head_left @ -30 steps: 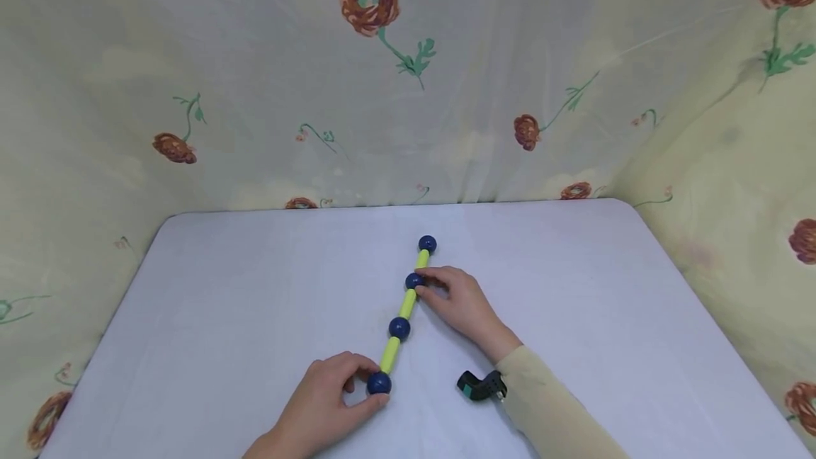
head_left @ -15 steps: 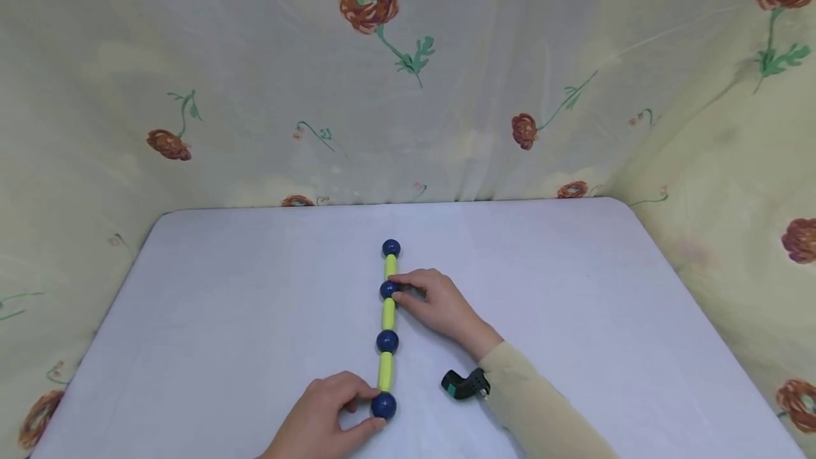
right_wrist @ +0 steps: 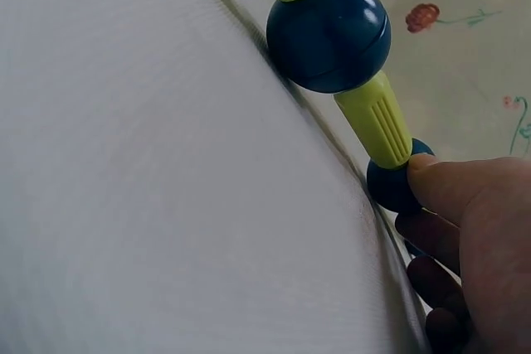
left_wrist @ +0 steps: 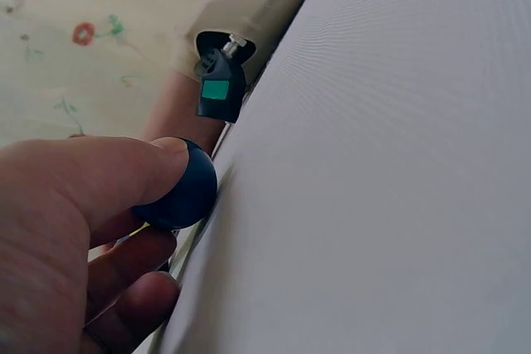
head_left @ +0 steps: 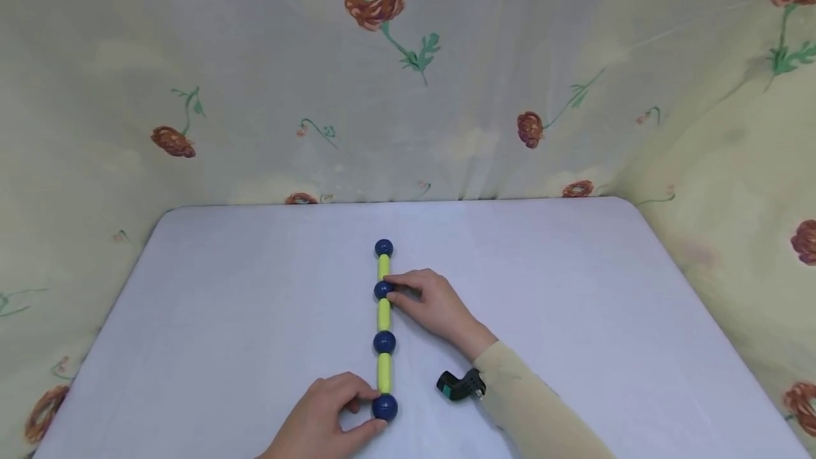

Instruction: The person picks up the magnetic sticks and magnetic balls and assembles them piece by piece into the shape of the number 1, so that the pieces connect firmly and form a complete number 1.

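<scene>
A straight chain of dark blue balls joined by yellow-green ridged rods lies on the white table, running away from the person. My left hand pinches the nearest blue ball between thumb and fingers; the left wrist view shows the thumb on that ball. Farther up the chain, my right hand pinches the second ball from the far end. Between the hands sit another blue ball and a yellow-green rod. The far end ball is untouched.
The white table has rounded far corners, with a flowered curtain hanging behind and at the sides. A black wrist-camera mount with a green patch sits under the right sleeve.
The chain has swung from slanting right to pointing straight away, its far end shifting left. My right hand has moved left with it; the near ball has come slightly closer. Both hands keep their grip.
</scene>
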Action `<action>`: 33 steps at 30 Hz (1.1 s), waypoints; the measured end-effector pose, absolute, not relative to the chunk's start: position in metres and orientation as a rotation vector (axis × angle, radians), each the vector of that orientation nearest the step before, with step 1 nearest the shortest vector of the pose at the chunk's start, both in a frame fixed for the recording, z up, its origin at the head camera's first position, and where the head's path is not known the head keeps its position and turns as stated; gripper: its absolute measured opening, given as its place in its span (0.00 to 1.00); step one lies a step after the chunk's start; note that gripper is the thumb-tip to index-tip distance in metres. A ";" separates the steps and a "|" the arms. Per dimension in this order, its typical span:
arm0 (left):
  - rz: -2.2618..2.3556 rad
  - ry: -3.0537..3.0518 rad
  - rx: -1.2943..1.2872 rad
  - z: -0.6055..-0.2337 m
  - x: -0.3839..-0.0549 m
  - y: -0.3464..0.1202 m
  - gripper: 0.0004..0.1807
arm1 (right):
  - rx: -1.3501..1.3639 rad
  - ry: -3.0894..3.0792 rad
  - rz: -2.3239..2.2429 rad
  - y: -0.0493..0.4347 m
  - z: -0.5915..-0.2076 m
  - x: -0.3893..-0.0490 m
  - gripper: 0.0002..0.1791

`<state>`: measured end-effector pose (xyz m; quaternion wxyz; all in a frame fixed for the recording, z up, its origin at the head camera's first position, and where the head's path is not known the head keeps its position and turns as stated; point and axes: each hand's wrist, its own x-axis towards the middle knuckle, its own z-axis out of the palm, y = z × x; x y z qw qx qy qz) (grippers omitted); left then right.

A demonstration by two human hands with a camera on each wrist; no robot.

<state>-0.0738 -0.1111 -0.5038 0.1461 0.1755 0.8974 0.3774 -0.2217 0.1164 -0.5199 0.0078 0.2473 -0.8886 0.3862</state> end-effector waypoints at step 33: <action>1.141 2.541 0.401 -0.498 -0.103 -0.128 0.22 | 0.526 -2.834 1.438 0.139 -0.526 -0.230 0.23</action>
